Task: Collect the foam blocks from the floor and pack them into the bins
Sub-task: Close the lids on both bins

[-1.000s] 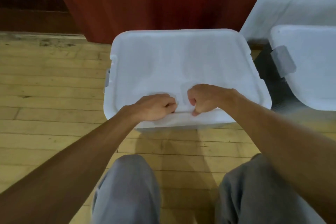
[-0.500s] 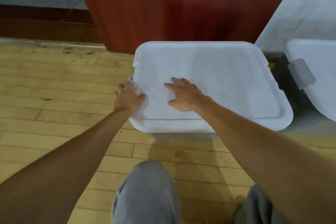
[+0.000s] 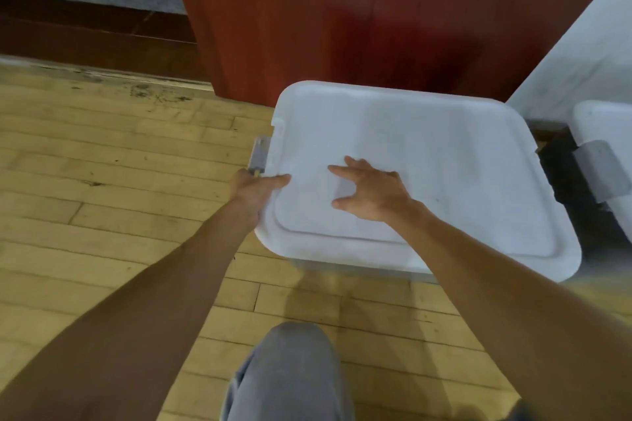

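- Shifting both hands off the near edge of the lid, where they were bunched as fists side by side a second ago; now working farther left and spread apart.
- Gripping the left rim of the white plastic lid with rounded corners [image 3: 427, 147] with the left hand [image 3: 254, 191]: thumb [image 3: 277, 178] lying flat on top, remaining fingers tucked out of sight below the rim, so clamping the edge between thumb and hidden fingers.
- Reaching up to the lower end of the small grey plastic latch [image 3: 259, 154] with that hand; touching it or not, cannot tell. Latch sticking out from the lid's left side.
- Resting the right hand [image 3: 369, 191] palm-down on the lid's top, left of its middle, fingers [image 3: 342, 170] straight and fanned apart, pointing left toward the other hand, holding nothing.
- Leaving a strip of bare lid between the two hands.
- Sitting on the pale wooden plank floor [image 3: 119, 164]: the white translucent plastic storage bin [image 3: 342, 266], lid covering it fully and hiding its contents, far side close against the dark red-brown wooden panel [image 3: 342, 10].
- Standing just to the right, cut off by the frame edge: a second white lidded plastic bin [image 3: 605, 123], its own grey latch [image 3: 598, 171] facing the first, dark gap between the two.
- Rising behind that second bin: a slanted white surface [image 3: 581, 44].
- Showing at bottom centre: one knee in grey trousers [image 3: 290, 376], near the bin's front side.
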